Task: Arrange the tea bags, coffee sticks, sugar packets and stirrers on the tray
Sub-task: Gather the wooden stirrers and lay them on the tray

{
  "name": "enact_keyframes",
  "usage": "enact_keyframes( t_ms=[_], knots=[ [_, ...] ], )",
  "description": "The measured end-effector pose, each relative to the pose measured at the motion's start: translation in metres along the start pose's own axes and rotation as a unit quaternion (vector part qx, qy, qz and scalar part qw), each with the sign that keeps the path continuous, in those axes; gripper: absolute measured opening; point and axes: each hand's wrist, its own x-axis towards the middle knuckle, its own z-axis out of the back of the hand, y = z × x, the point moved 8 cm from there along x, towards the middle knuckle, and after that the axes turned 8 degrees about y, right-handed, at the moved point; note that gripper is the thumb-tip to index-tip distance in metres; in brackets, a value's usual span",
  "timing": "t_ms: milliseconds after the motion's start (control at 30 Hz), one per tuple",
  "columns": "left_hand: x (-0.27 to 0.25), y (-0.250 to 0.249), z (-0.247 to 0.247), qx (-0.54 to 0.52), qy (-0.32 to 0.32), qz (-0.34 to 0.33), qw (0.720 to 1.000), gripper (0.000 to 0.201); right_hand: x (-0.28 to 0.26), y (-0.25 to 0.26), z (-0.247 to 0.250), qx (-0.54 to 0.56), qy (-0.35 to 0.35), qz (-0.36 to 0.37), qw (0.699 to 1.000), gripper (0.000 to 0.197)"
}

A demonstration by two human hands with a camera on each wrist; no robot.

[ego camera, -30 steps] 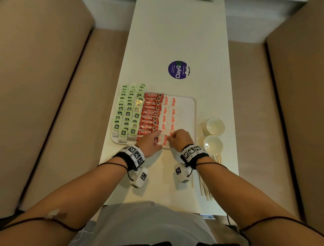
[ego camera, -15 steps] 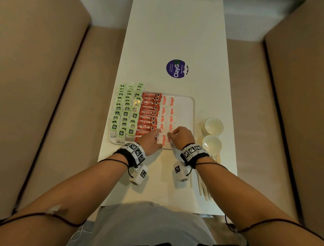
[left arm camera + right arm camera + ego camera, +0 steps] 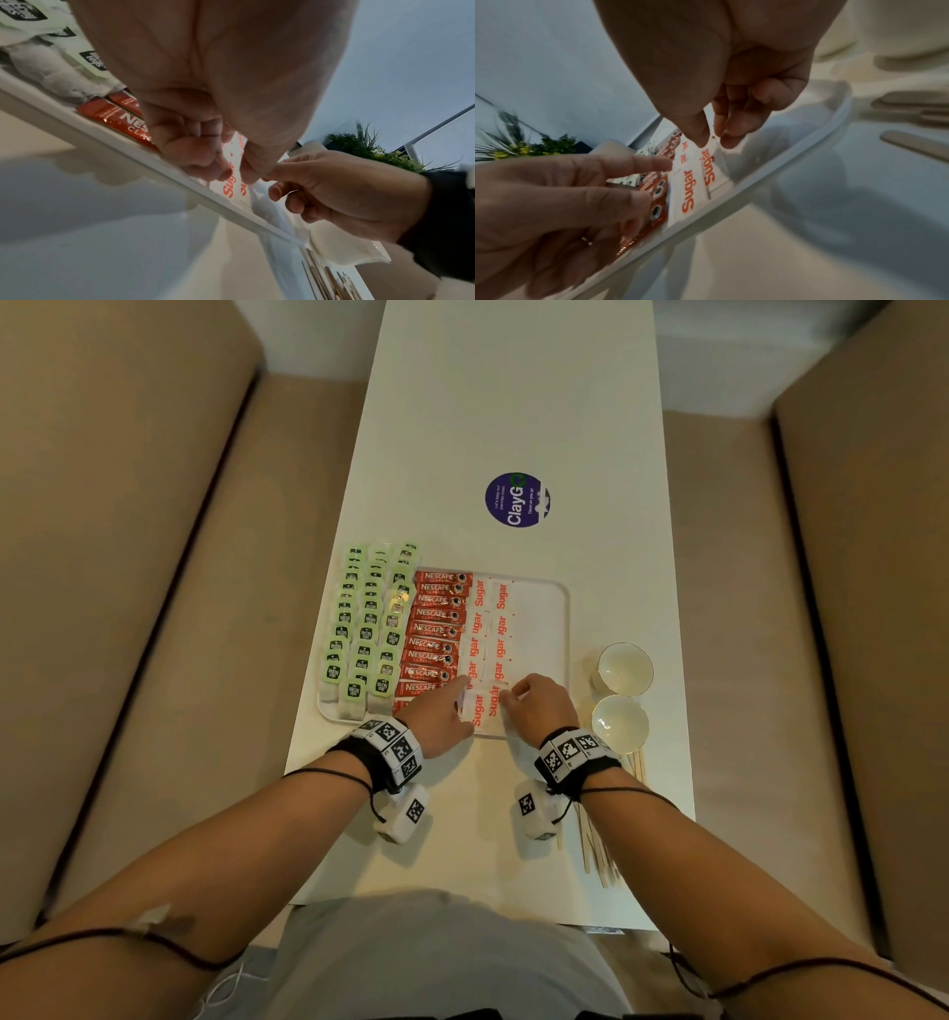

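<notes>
A white tray [image 3: 562, 629] holds green tea bags [image 3: 367, 629] on the left, red coffee sticks [image 3: 436, 634] beside them, then two columns of sugar packets [image 3: 488, 629]. Both hands are at the tray's near edge. My right hand [image 3: 712, 140] pinches the far end of the nearest right-column sugar packet [image 3: 709, 168] between thumb and fingers. My left hand [image 3: 452, 706] has a straight index finger [image 3: 654, 162] touching the neighbouring packet [image 3: 687, 192]. Wooden stirrers [image 3: 598, 852] lie on the table under my right forearm, off the tray.
Two small white bowls [image 3: 624, 667] stand on the table right of the tray. A round purple sticker [image 3: 516, 499] sits beyond it. The tray's right third [image 3: 539, 634] is bare. Beige seats flank the narrow table [image 3: 513, 403].
Both hands stay at the tray's near edge on the nearest sugar packets; only the fingers shift slightly.
</notes>
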Motion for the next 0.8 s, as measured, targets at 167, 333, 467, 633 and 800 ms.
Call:
enact_keyframes(
  t_ms=[167, 333, 467, 633, 800],
  knots=[
    [-0.004, 0.005, -0.001, 0.017, -0.023, 0.01, 1.0, 0.041, -0.026, -0.001, 0.006, -0.006, 0.009, 0.073, 0.997, 0.02],
    [-0.006, 0.004, -0.017, 0.007, 0.002, 0.014, 1.0, 0.026, -0.055, -0.033, 0.012, -0.02, 0.032, 0.087, 0.995, 0.018],
    [-0.008, 0.001, -0.031, 0.017, 0.022, 0.016, 0.999, 0.025, -0.067, -0.061, 0.018, -0.008, 0.033, 0.074, 0.997, 0.018],
    [-0.02, 0.006, -0.04, 0.008, 0.033, 0.019, 0.999, 0.021, -0.08, -0.069, 0.021, 0.003, 0.046, 0.075, 0.996, 0.015],
    [-0.033, 0.017, -0.04, 0.02, 0.053, 0.028, 0.998, 0.023, -0.093, -0.075, 0.032, -0.027, 0.045, 0.052, 0.997, 0.024]
  ],
)
